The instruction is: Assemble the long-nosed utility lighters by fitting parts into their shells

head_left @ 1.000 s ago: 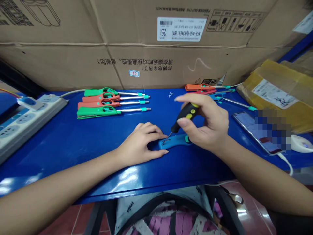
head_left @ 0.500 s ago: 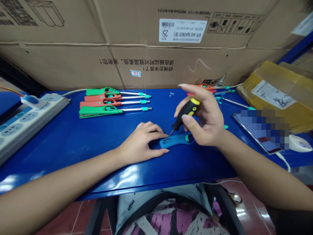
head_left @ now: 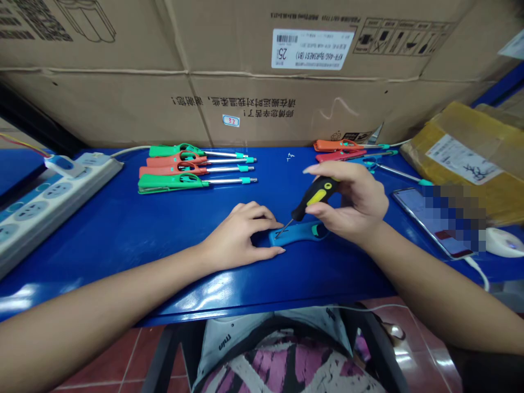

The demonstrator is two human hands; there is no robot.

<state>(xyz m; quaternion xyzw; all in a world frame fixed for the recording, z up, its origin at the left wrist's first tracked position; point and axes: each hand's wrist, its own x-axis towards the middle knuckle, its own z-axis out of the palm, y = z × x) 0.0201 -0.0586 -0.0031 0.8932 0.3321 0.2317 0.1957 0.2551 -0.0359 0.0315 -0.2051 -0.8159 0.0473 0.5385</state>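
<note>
A blue lighter [head_left: 298, 233] with a long handle lies flat on the blue table, its far end partly behind my right hand. My left hand [head_left: 241, 234] grips its near end, thumb on one side and fingers on the other. In my right hand [head_left: 356, 202] is a black-and-yellow screwdriver [head_left: 313, 197], held slantwise between thumb and fingers. The screwdriver's thin tip meets the lighter's handle close to my left fingertips, at a dark slot. Whether a screw sits there is too small to tell.
Several green and orange lighters [head_left: 176, 182] lie in a row at the back left. More lighters [head_left: 339, 146] are at the back right, near a yellow package [head_left: 450, 164]. A phone [head_left: 429, 221] and a white power strip [head_left: 61, 202] flank the work area. Cardboard [head_left: 237, 82] stands behind.
My right hand has lowered and turned, tipping the screwdriver flatter, with its tip still at the lighter. My left hand keeps its grip. The whole view has shifted slightly.
</note>
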